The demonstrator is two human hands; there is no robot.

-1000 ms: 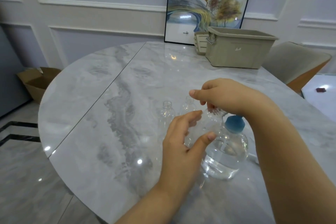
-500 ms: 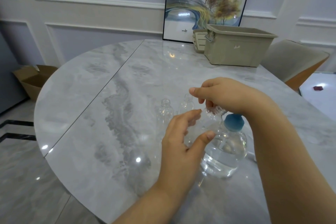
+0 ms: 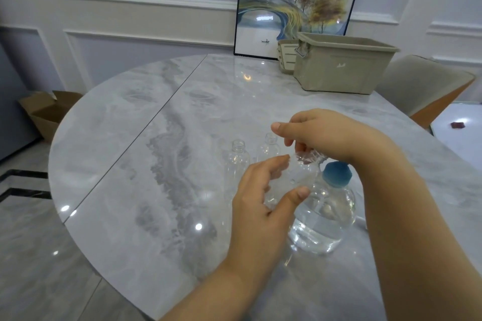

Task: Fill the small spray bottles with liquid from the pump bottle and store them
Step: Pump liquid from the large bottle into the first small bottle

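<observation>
My left hand [image 3: 263,198] curls round the body of a small clear spray bottle [image 3: 300,177] in the middle of the marble table [image 3: 146,159]. Above it, my right hand [image 3: 328,135] pinches the clear cap [image 3: 307,157] at that bottle's neck. Just to the right stands a larger clear bottle [image 3: 323,219] with a blue cap, partly filled with clear liquid. Two more small clear bottles without caps stand behind my hands, one [image 3: 237,161] at the left and one [image 3: 270,148] partly hidden by my right fingers.
A beige storage bin [image 3: 341,65] stands at the table's far right, with a small slatted basket [image 3: 285,56] beside it and a framed picture [image 3: 294,0] against the wall. A chair [image 3: 427,86] is at the right, a cardboard box [image 3: 49,112] on the floor left.
My hands stay on the same small bottle and its cap, with only slight shifts of the fingers. The view has tilted a little.
</observation>
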